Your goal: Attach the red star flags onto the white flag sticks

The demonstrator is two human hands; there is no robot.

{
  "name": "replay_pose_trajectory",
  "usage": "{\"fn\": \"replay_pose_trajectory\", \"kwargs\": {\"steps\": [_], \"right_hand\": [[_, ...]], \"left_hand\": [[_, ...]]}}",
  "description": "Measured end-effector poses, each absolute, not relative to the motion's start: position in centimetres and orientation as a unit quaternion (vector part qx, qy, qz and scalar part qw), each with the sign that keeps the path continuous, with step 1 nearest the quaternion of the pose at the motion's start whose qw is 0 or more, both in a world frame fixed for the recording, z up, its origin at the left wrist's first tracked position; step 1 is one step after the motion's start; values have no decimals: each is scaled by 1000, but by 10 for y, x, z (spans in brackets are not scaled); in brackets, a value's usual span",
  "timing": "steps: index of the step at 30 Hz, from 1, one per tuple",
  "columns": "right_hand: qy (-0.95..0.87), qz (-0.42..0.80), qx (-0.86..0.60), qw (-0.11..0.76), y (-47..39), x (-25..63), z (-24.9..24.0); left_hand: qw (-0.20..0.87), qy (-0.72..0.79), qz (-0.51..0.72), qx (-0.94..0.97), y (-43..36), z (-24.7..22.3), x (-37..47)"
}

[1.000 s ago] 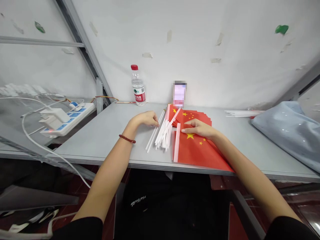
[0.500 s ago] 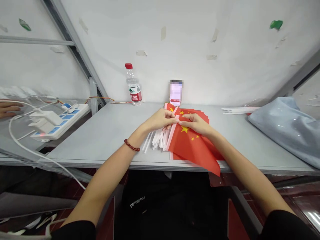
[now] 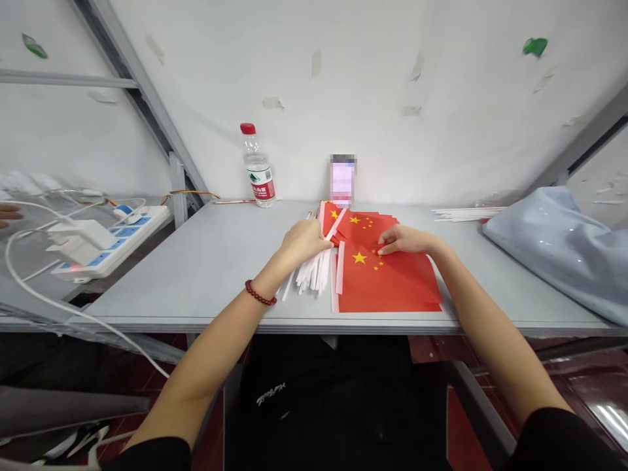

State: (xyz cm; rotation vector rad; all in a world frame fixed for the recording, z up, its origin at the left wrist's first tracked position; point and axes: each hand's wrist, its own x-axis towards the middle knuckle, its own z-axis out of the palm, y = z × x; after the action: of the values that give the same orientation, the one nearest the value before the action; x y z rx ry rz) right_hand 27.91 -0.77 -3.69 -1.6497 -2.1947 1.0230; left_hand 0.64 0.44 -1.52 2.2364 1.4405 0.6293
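Observation:
Over a bundle of white sticks (image 3: 314, 273), my left hand (image 3: 305, 241) has its fingers curled down and its thumb pointing right. What lies inside its grip is hidden. Resting on a red flag with yellow stars (image 3: 387, 281), my right hand (image 3: 405, 240) has bent fingers, the thumb a little apart from them, and nothing held. That flag lies flat on a stack of like flags, its white edge strip (image 3: 340, 268) on the left beside the sticks. Further back, more red flags (image 3: 375, 221) fan out, partly covered.
A phone (image 3: 343, 180) and a water bottle (image 3: 260, 173) stand against the wall. On the right are thin white sticks (image 3: 466, 214) and a light blue cloth (image 3: 554, 242). A power strip (image 3: 122, 242) with chargers and cables is at left; another person's hand (image 3: 8, 212) shows at the edge.
The flag that both hands were holding tilted now lies flat on the stack. My hands have parted: the left moved left over the sticks, the right slid right across the flag.

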Motion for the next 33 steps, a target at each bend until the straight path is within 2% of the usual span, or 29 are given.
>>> {"fn": "replay_pose_trajectory", "kwargs": {"steps": [3, 5, 14, 20, 22, 27, 30, 33], "right_hand": [[-753, 325, -559, 122, -7, 274, -38], [-753, 314, -564, 126, -8, 273, -37], [-773, 342, -516, 140, -8, 277, -38], [-778, 336, -513, 135, -11, 271, -36], [-768, 295, -535, 191, -14, 270, -34], [-649, 132, -584, 469, -11, 273, -30], [-579, 115, -572, 570, -5, 278, -32], [-550, 153, -532, 625, -1, 284, -33]], "left_hand": [[134, 536, 154, 819, -1, -13, 10], [135, 533, 156, 821, 0, -13, 11], [158, 502, 292, 799, 13, -17, 5], [161, 503, 324, 785, 9, -12, 7], [181, 496, 328, 783, 8, -10, 7], [296, 426, 304, 799, 6, -7, 6], [368, 368, 277, 808, 6, -6, 2], [412, 329, 275, 804, 5, -5, 0]]}}
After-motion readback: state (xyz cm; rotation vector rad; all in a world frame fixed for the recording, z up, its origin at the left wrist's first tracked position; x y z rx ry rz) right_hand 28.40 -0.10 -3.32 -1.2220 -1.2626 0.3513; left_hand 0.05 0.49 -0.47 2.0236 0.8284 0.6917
